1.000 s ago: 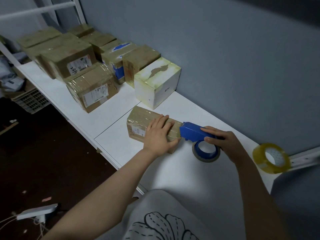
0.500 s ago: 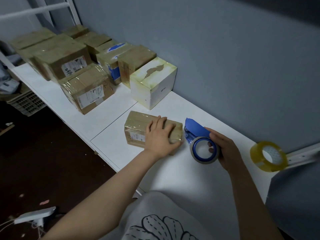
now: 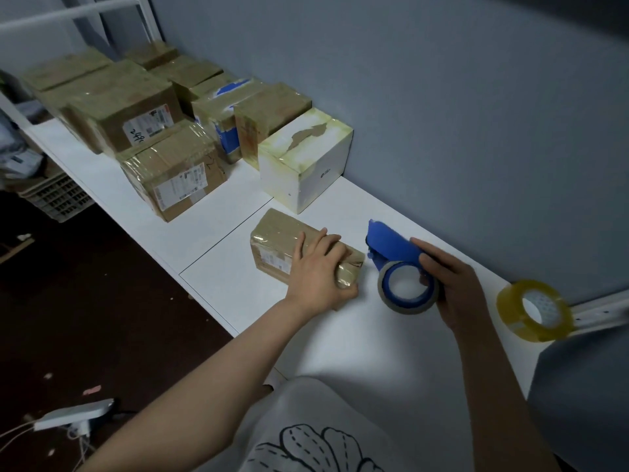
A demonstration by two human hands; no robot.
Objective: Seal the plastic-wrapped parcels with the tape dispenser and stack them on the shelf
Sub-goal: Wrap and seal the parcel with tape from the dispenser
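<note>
Blue tape dispenser (image 3: 388,240) held just beside a small parcel (image 3: 275,240).
Right hand (image 3: 456,287) grips the dispenser; left hand (image 3: 316,277) clasps the parcel's near end on the white shelf (image 3: 238,287).

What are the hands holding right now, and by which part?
The left hand grips the plastic-wrapped parcel at its right end, fingers over the top. The right hand grips the blue tape dispenser around its handle end, beside the roll.

2 hands (image 3: 318,277), 1 tape dispenser (image 3: 391,245), 1 spare roll (image 3: 510,313), 1 wht box (image 3: 299,165), approx 9 brn parcels (image 3: 275,233)
</note>
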